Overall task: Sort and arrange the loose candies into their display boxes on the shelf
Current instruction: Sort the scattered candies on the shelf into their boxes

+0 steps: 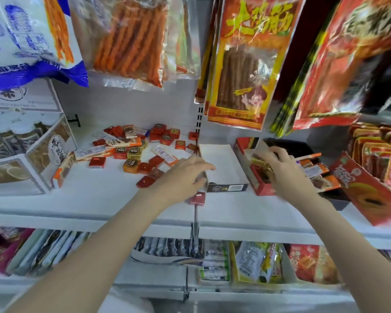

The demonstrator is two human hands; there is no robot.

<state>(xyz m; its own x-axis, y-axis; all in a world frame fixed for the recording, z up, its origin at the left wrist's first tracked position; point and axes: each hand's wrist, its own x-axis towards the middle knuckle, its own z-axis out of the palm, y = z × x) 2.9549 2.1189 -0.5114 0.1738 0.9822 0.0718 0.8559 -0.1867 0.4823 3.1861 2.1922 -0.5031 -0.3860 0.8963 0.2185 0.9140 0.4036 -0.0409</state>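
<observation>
The white shelf spans the view, with snack bags hanging above it from ten to two o'clock and more packets racked on the tier below. At centre lies an opened white display box, its inside bare, a dark printed flap at its front edge. Just to its three o'clock stands a red display box already partly stocked, and beyond that orange-and-white bars lie in a dark tray. At ten o'clock from the white box the loose candies are scattered over the shelf: small red squares, yellow-gold squares and long wrapped bars, all mixed together.

The left hand reaches in with fingers curled over the white box's left wall, apparently steadying it; a single red candy lies just below the wrist. The right hand dips into the red box, fingers bent around what looks like a small dark-and-gold piece, though blur keeps me from being sure.

The step in hand seems to be filling the red box. Next, the scattered pile at ten o'clock needs separating by type, with one kind gathered into the bare white box.
</observation>
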